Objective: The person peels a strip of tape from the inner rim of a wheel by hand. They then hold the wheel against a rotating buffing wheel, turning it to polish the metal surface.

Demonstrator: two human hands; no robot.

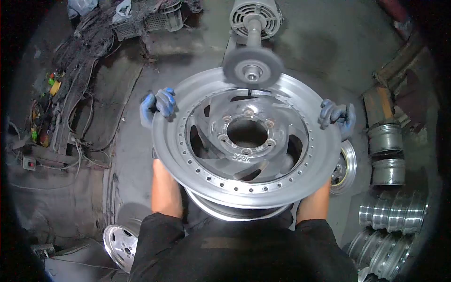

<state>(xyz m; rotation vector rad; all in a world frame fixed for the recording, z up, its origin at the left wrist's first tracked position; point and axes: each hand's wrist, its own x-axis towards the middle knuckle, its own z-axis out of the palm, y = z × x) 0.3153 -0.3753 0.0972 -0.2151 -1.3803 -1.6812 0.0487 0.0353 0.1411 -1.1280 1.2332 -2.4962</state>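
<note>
The left hand and right hand are closing their fingers around the wheel rim's opposite edges, steadiness requiring even support and clearance from the disc between them.

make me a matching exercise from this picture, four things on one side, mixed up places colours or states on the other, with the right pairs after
Things:
1. large wheel rim
2. round disc
3. plastic crate
4. gloves

Places, colours or states:
A. blue and grey
B. at the top left, beside tangled dark strands
C. held by its edge, left hand on one side and right hand on the other
D. on the end of the shaft from the motor

Right pairs: 1-C, 2-D, 3-B, 4-A
</note>
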